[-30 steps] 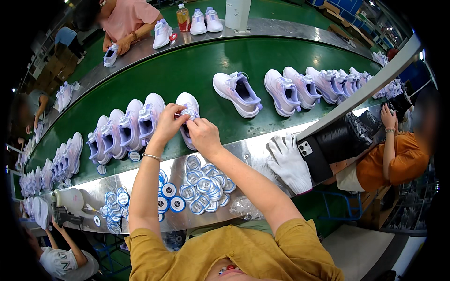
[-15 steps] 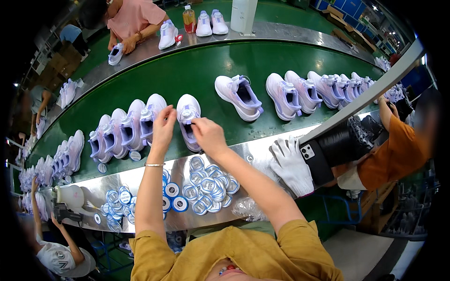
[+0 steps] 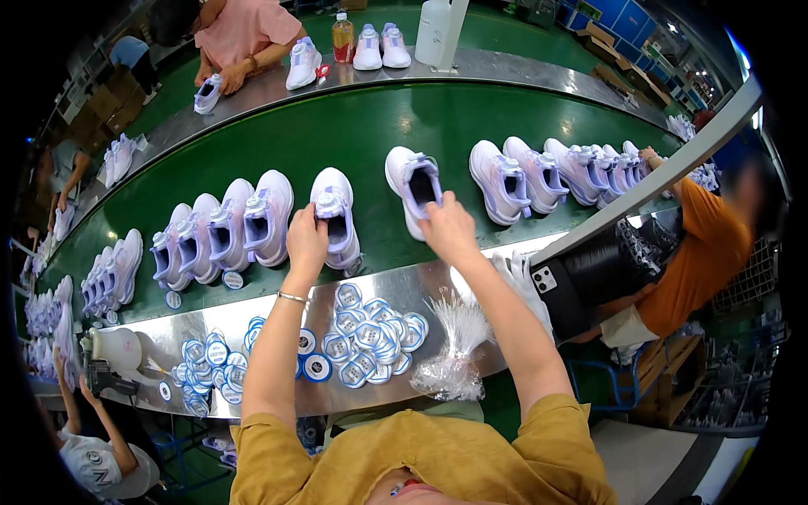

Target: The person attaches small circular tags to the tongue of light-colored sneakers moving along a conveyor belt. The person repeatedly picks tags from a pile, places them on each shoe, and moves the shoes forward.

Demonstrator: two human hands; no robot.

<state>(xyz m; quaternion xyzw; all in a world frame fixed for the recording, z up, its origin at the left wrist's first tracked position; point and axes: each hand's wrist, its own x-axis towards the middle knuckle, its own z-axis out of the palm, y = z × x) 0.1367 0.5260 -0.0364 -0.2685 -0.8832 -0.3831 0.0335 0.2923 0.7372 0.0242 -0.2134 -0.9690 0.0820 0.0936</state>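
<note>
A white and lilac sneaker [image 3: 335, 192] with a round dial on its tongue stands on the green conveyor belt, toe pointing away from me. My left hand [image 3: 308, 240] pinches its collar on the left side. Farther right, a second sneaker [image 3: 410, 181] of the same kind is gripped near its heel by my right hand [image 3: 450, 227], fingers closed at the opening's edge. On the metal ledge between my forearms lies a pile of round blue-and-white tags [image 3: 370, 337]. Beside my right forearm rests a bundle of clear plastic tag fasteners [image 3: 459, 337].
Rows of sneakers [image 3: 269, 215] line the belt [image 3: 337, 126] on both sides. A white glove [image 3: 522, 286] and a phone [image 3: 545, 279] lie right. A tagging gun [image 3: 109, 379] lies left. Co-workers sit across [image 3: 244, 38] and at right [image 3: 715, 244]; a metal post [image 3: 656, 181] slants past.
My right hand has left the first sneaker and taken hold of the one to its right, which has turned straighter. My left hand has come down onto the first sneaker's collar.
</note>
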